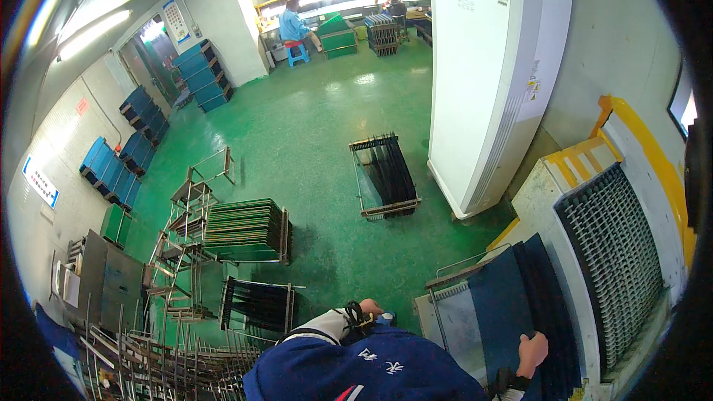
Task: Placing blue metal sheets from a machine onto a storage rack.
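My navy top (312,371) aside, my right hand (532,353) pinches a dark panel (505,304), seemingly steadying it inside its rack's (445,278) edges; my left hand (369,308), I can't tell.

The shiny green floor (316,119) carries nearly everything here: 1 rack of black panels (394,167) out in the open, 1 rack of green-edged panels (241,229) left of it, and another rack of dark panels (258,306) below that, beside linked metal frames (187,191). A tall white cabinet (471,67) stands opposite. Whether the blue-panel rack (497,301) at right sits on floor or base, I can't tell.
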The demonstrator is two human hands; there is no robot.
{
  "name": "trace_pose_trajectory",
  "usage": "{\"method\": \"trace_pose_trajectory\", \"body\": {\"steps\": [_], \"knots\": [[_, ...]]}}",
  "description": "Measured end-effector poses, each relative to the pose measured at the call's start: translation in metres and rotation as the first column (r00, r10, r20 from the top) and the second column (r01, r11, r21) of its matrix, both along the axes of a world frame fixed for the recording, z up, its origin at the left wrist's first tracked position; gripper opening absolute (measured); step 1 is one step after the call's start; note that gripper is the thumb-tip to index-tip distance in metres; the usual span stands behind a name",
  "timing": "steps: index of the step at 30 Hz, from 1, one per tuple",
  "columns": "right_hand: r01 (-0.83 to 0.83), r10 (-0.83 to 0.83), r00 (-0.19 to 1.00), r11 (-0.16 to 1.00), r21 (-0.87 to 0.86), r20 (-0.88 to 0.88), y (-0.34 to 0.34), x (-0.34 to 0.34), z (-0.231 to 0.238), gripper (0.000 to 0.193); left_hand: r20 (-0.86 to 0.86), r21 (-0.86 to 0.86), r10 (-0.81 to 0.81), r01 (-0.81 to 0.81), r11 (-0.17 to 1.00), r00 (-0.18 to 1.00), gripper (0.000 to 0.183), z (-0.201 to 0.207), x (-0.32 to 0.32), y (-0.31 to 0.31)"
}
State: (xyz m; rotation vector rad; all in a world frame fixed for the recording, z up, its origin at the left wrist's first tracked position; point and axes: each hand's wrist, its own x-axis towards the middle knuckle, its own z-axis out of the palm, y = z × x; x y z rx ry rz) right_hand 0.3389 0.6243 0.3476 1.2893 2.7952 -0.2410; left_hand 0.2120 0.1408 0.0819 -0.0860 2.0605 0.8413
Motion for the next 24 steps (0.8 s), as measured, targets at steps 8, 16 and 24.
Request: {"method": "trace_pose_trajectory", "body": {"steps": [8, 16, 24], "knots": [[0.002, -0.002, 1.0, 1.0, -0.016, -0.001, -0.001, -0.001, 0.001, 0.038, 0.024, 0.032, 0.026, -0.027, 0.999, 0.999, 0.039, -0.005, 0.001, -0.002], [-0.019, 0.019, 1.0, 1.0, -0.003, -0.003, -0.002, -0.001, 0.0, 0.039, -0.053, -0.054, -0.022, 0.019, 0.998, 0.998, 0.041, -0.012, 0.003, -0.004], [0.015, -0.015, 1.0, 1.0, 0.022, -0.005, 0.002, 0.009, 0.0, 0.039, 0.02, -0.004, 0.01, -0.01, 1.0, 1.0, 0.035, -0.023, -0.002, 0.01]]}}
